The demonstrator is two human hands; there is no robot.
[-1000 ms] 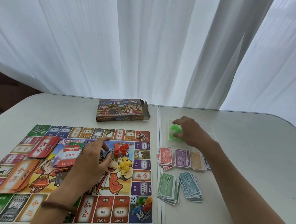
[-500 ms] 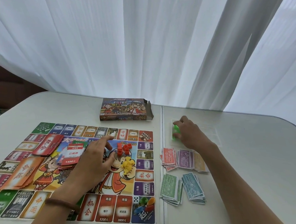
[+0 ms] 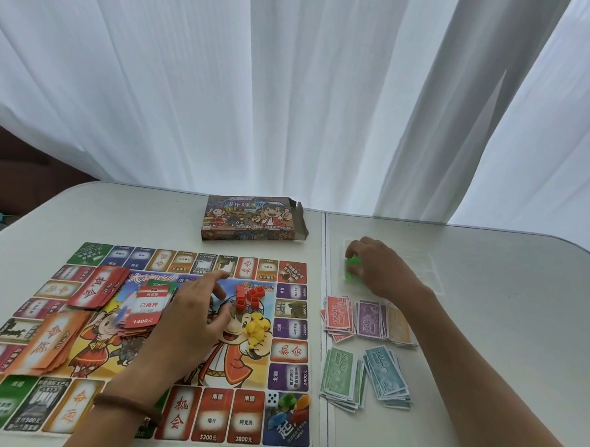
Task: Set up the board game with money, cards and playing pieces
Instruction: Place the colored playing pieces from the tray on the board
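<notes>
On the left side of the table (image 3: 496, 315) I saw the game board (image 3: 288, 374) lying flat. A pile of orange cards (image 3: 53, 342) sat on its left part, and a pile of red cards (image 3: 95, 288) sat just behind it. Next to those was a messy heap of land cards (image 3: 147, 306).

The left hand (image 3: 186, 324) was over the middle of the board, right beside that heap. Its fingers (image 3: 209, 279) were straight and spread apart, and they held nothing. I could not tell if the palm touched the cards under it. A brown bracelet (image 3: 125, 404) was on that wrist.

Just right of the thumb lay the little red pieces (image 3: 249, 295), and nearer to me the yellow pieces (image 3: 256, 328). A white die (image 3: 272, 399) and some colored pawns (image 3: 293, 408) sat on the near right corner of the board. The game box (image 3: 252, 218) lay behind the board with its flap open.

To the right of the board, on the bare table, were the money piles: red (image 3: 338, 318), purple (image 3: 370, 318) and pale orange (image 3: 398, 324) in one row, green (image 3: 341, 374) and blue (image 3: 385, 377) in front.

Behind the money, the right hand (image 3: 381, 270) rested on a clear plastic sheet (image 3: 422, 268). Its fingers (image 3: 356, 247) were curled around the green pieces (image 3: 352, 266).
</notes>
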